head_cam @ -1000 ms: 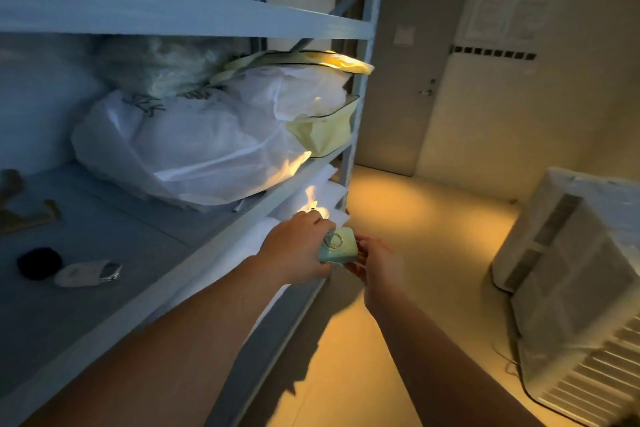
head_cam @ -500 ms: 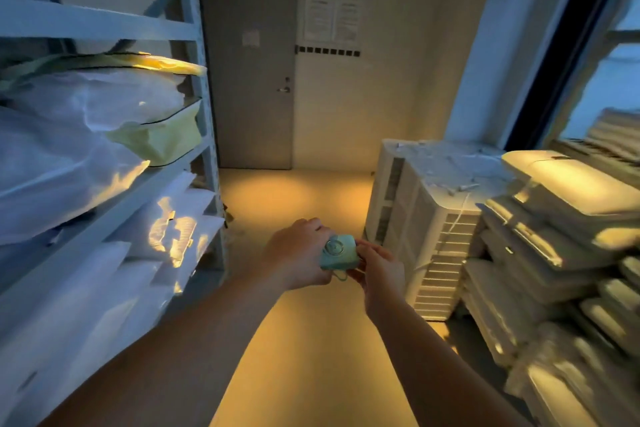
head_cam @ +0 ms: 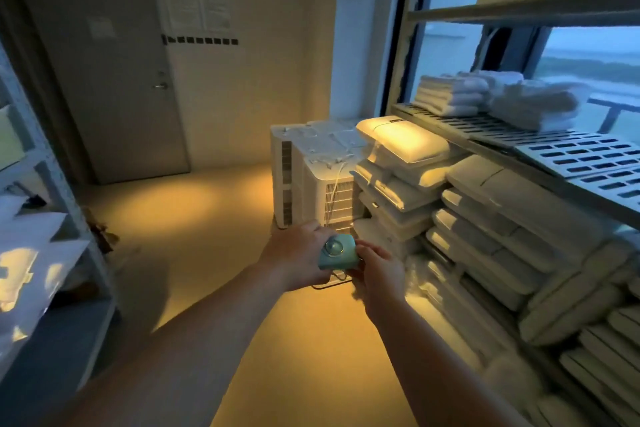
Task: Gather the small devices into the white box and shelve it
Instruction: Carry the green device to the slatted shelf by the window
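Both hands out front, mid-frame, above the floor. Left hand (head_cam: 300, 255) wrapped round the green device (head_cam: 338, 252) from the left; right hand (head_cam: 378, 272) pinches its right edge w/ curled fingers. Just beyond: white appliance (head_cam: 313, 177) on floor. Right: shelf rack (head_cam: 519, 152) w/ stacked packs (head_cam: 485, 218). Far: closed door (head_cam: 114, 80).

That little green device (head_cam: 337, 252) looks like smooth matt plastic with a shiny ring on its face. Right of it, the stacked packs (head_cam: 491, 218) are in glossy clear plastic wrap. Above those, folded towels (head_cam: 450, 94) look like soft cloth on a painted metal shelf (head_cam: 519, 12).
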`<state>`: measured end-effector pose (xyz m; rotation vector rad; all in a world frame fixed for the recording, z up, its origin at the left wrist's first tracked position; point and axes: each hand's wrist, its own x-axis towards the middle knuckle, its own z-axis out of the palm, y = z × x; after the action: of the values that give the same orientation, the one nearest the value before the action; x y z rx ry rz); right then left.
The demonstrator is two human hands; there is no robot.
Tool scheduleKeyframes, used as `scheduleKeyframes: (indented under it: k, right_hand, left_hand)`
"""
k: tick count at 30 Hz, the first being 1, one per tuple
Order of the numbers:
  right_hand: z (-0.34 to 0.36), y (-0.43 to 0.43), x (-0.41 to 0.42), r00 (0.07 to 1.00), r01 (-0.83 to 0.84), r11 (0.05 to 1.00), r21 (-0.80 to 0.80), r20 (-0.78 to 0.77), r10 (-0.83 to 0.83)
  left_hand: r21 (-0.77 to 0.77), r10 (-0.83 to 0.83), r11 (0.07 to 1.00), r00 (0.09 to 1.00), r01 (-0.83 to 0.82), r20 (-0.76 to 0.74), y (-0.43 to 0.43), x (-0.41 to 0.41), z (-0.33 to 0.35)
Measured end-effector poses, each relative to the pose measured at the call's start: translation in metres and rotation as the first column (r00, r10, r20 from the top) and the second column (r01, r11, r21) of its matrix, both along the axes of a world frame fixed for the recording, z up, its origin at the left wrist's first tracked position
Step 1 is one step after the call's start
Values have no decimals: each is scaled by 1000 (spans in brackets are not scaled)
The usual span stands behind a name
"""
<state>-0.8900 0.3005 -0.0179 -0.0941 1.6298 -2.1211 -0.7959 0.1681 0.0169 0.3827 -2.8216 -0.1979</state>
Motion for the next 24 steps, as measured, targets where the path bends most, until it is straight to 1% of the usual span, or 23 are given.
scheduleKeyframes:
  k: [4,7,10,13,17,24]
  right_hand:
    - [3,52,-43,996,85,996,4,11,-85]
    - [6,85,-70,989,149,988,29,-16,-149]
    - [8,113,-93,980,194,981,15,-35,-194]
    - [8,132,-119,966,258,966,-6,-12,-258]
    - [3,146,-157,941,338,941,-23,-7,-339]
    - [0,164,-224,870,493,870,-5,-1,-493]
  left_hand:
    - [-12,-95,995,995,95,4,45,-53,6]
    - [-27,-159,987,987,159,7,72,-91,8]
    - [-53,-222,974,975,222,7,92,-130,9]
    - [-58,-291,955,957,290,2,106,-169,8]
    - [-58,-382,923,924,381,-16,115,-223,3]
    - [-52,-557,831,828,554,-65,129,-315,3]
